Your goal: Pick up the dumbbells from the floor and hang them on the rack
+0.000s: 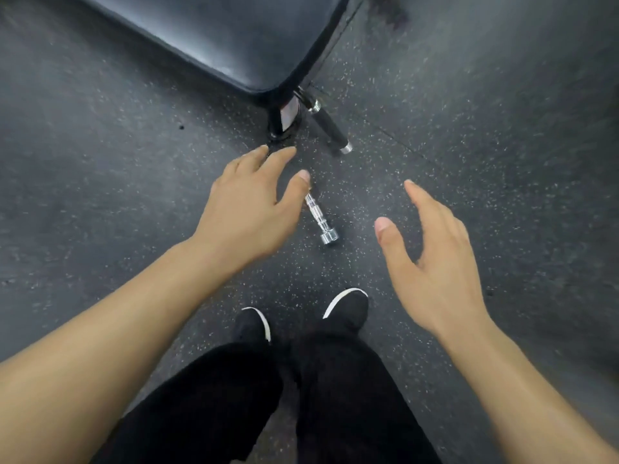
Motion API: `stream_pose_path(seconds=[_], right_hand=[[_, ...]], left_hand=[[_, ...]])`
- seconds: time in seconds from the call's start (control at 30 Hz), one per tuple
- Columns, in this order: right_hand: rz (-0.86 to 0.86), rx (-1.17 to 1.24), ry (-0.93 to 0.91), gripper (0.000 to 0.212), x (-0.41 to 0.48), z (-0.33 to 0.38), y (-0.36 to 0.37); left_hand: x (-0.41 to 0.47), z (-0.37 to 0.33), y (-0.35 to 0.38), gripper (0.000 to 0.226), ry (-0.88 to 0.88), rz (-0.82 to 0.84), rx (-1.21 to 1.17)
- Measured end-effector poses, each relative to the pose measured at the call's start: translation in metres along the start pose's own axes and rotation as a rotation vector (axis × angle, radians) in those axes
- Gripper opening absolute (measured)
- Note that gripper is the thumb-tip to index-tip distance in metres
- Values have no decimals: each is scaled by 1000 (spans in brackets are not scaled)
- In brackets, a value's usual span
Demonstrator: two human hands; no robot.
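Note:
A small chrome dumbbell (320, 221) lies on the speckled dark rubber floor, between my two hands. Its far end is hidden behind the thumb of my left hand (249, 209). That hand hovers above and to the left of it, palm down, fingers spread, holding nothing. My right hand (432, 252) is off to the right of the dumbbell, open with the palm turned inward, and is also empty. No rack is in view.
A black padded bench (217, 38) fills the upper middle, its foot (281, 128) on the floor just beyond my left fingers. A black bar handle with chrome ends (330, 127) sticks out beside it. My two black shoes (348, 308) stand below the dumbbell.

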State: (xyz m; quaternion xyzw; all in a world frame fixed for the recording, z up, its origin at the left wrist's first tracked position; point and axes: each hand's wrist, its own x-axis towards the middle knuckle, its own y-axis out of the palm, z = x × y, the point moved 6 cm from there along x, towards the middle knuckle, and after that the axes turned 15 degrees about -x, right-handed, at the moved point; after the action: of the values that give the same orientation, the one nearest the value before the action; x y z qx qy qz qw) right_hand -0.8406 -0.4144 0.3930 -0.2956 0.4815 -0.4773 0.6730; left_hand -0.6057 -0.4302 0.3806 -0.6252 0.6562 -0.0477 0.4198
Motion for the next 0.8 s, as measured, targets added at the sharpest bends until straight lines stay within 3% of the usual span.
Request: stream_pose_path(seconds=[0.23, 0.47, 0.63, 0.8], right_hand=[[-25, 54, 212, 65, 80, -62, 168], [127, 52, 330, 64, 124, -97, 331], [176, 71, 432, 63, 126, -111, 386], [218, 146, 445, 67, 138, -120, 409]], left_hand=[[125, 105, 118, 55, -45, 157, 27], [227, 207, 192, 60, -43, 217, 186], [270, 241, 208, 71, -76, 223, 194], [292, 247, 226, 74, -152, 230, -36]])
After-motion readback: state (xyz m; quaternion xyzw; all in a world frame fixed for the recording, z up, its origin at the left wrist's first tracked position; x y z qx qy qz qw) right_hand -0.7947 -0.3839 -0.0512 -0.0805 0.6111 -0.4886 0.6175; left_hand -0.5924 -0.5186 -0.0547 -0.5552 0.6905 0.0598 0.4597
